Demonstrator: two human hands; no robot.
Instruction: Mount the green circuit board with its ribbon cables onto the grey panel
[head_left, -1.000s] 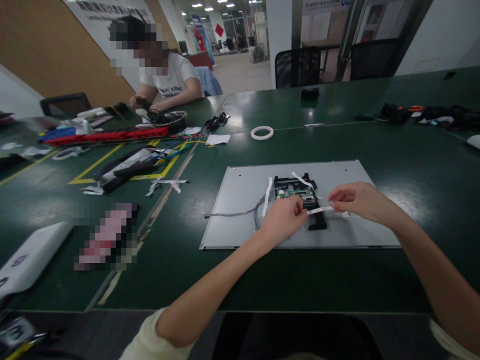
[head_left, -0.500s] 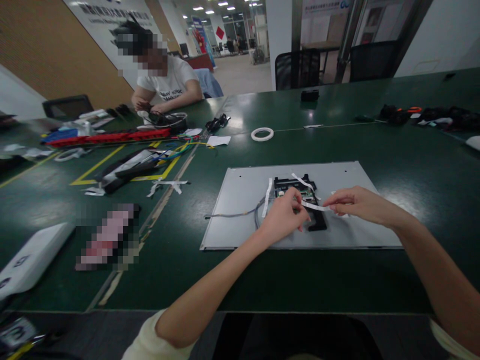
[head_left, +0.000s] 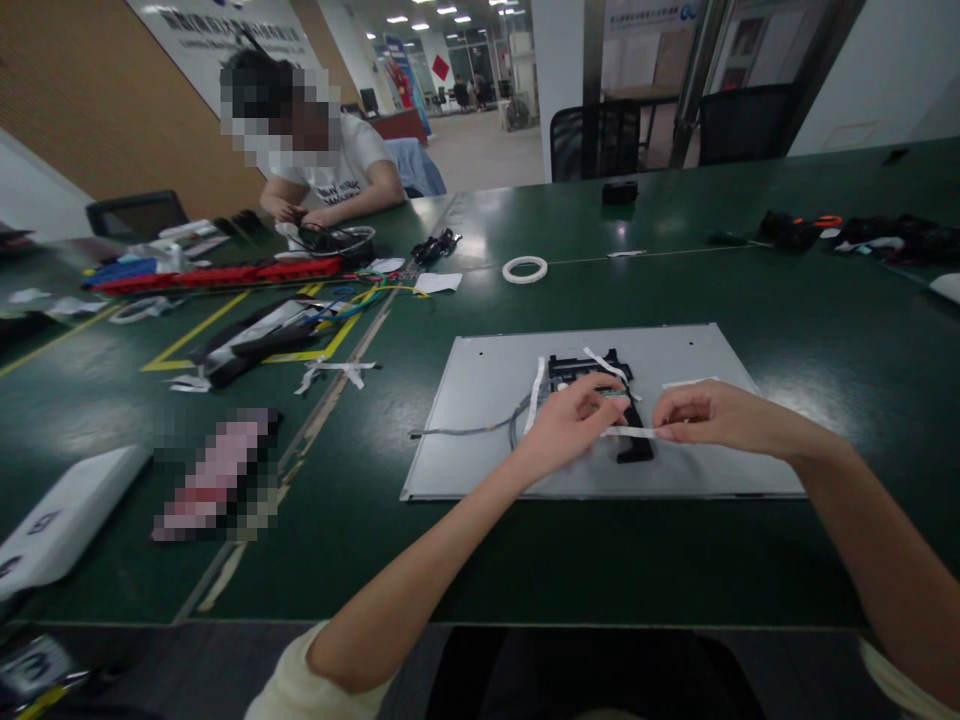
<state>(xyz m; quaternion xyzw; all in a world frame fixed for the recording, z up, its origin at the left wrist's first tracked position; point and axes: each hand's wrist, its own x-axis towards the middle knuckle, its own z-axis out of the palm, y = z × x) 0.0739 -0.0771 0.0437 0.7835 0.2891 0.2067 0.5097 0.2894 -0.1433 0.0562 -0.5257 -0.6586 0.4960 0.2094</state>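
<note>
Between my two hands a short strip of white tape (head_left: pixel 631 432) is stretched over the lower part of a black plastic frame (head_left: pixel 636 447). My left hand (head_left: pixel 577 415) is closed on the strip's left end and covers much of the frame. At the other end, my right hand (head_left: pixel 694 412) pinches the strip between thumb and fingers. Under both hands lies a light grey flat panel (head_left: pixel 480 385). More white tape strips (head_left: pixel 535 393) stick to the panel and across the frame's top. Grey cables (head_left: pixel 480 430) run out to the left from beneath my left hand.
A roll of white tape (head_left: pixel 525 269) lies beyond the panel. To the left are a pixelated pink object (head_left: pixel 217 475), a white box (head_left: pixel 71 515) and a black bundle with wires (head_left: pixel 255 340). Across the green table (head_left: pixel 420 560) a person (head_left: pixel 330 170) sits handling dark cables.
Both hands have brought the tape strip slightly lower, toward the near end of the black frame. The strip now runs nearly level. The panel has stayed put.
</note>
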